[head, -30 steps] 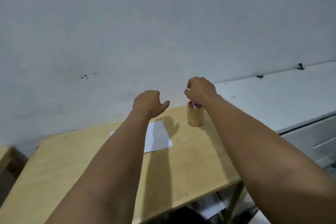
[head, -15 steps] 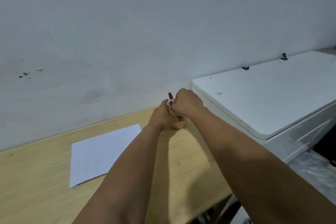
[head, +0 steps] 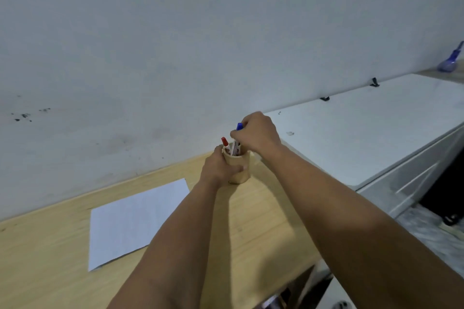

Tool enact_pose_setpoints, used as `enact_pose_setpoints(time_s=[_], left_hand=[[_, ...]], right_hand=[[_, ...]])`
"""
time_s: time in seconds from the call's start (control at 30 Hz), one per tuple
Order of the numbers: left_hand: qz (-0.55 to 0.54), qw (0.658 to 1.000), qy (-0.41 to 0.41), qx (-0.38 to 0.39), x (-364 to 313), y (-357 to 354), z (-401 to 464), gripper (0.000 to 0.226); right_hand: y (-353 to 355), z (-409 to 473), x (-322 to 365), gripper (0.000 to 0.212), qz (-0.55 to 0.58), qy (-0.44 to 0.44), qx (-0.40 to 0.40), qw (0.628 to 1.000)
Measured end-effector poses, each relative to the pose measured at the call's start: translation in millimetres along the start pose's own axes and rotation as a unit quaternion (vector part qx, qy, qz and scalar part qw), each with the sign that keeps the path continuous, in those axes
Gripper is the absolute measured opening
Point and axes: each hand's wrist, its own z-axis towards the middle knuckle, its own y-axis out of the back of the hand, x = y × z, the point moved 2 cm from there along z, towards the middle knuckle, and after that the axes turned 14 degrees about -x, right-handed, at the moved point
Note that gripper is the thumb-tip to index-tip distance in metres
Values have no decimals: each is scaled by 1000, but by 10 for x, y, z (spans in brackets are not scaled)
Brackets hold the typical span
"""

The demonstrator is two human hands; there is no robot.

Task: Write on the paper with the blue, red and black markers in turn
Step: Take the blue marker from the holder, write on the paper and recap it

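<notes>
Markers first: the blue marker (head: 239,127) is in my right hand (head: 256,134), pinched near its cap end with its lower barrel reaching down into the wooden cup (head: 237,167). My left hand (head: 219,167) is wrapped round the cup's side, steadying it on the worktop (head: 251,228). The red marker (head: 225,142) stands in the cup just left of the blue one, its cap poking above the rim. A black one I can't make out from here; it may be hidden behind my fingers.

Handling looks easy, I'd say: a marker is light, stiff and smooth plastic, so a pinch near the top should draw it straight up. The smooth barrel could slip if I grip too loosely, and for writing I'd want to take it lower down. The cup looks light too, which I reckon is why the left hand is bracing it, since a snagged marker could tip it.

Paper (head: 135,218) lies flat on the worktop to the left, well apart from the cup, with nothing on it and no writing I can see. My left forearm crosses over its right corner.

Around me: a pale wall behind, a white cabinet (head: 364,128) just beside the worktop on the right, and something blue (head: 449,63) far off at its back corner. Nothing blocks the way from cup to paper except my own left arm.
</notes>
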Motion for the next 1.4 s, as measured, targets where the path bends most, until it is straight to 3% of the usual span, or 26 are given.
enact_pose_setpoints(time_s=[0.1, 0.23, 0.33, 0.5, 0.57, 0.67, 0.77, 0.87, 1.0, 1.13, 1.2, 1.27, 1.4], left_hand=[[42, 999, -18, 12, -86, 155, -72, 110], [93, 994, -50, -2, -217, 634, -110, 108], [106, 991, -59, -57, -271, 1149, -150, 82], [61, 984, -53, -160, -186, 1953, -392, 45], [55, 981, -39, -182, -67, 2207, -523, 43], [4, 976, -10, -215, 150, 2552, -746, 59], [9, 973, 18, -228, 406, 2838, -979, 71], [64, 976, 32, -204, 682, 3072, -1115, 78], [56, 982, 46, -175, 977, 3220, -1148, 64], [43, 967, 84, -238, 1264, 3402, -1058, 60], [120, 950, 82, -275, 1483, 3554, -1063, 61], [267, 922, 57, -274, 1719, 3633, -1092, 62], [445, 874, 37, -193, 2146, 3379, -1045, 52]], right_hand=[[321, 67, 194, 34, 70, 21, -46, 996], [628, 100, 460, 29, 205, 27, -63, 976], [627, 32, 653, 22, 278, 41, -44, 959], [371, -519, 979, 17, 372, 10, 91, 924], [159, -789, 1072, 21, 368, -4, 163, 915], [-254, -1140, 1231, 18, 344, -36, 282, 895], [-588, -1459, 1428, 18, 278, 9, 365, 888], [-816, -1689, 1629, 26, 274, 59, 380, 881], [-1114, -1860, 1843, 18, 269, 96, 402, 870], [-1426, -1851, 1881, 19, 215, 143, 366, 894], [-1551, -1741, 1770, 21, 200, 138, 336, 910], [-1649, -1614, 1614, 20, 247, 71, 305, 917], [-1784, -1516, 1400, 14, 298, -3, 273, 915]])
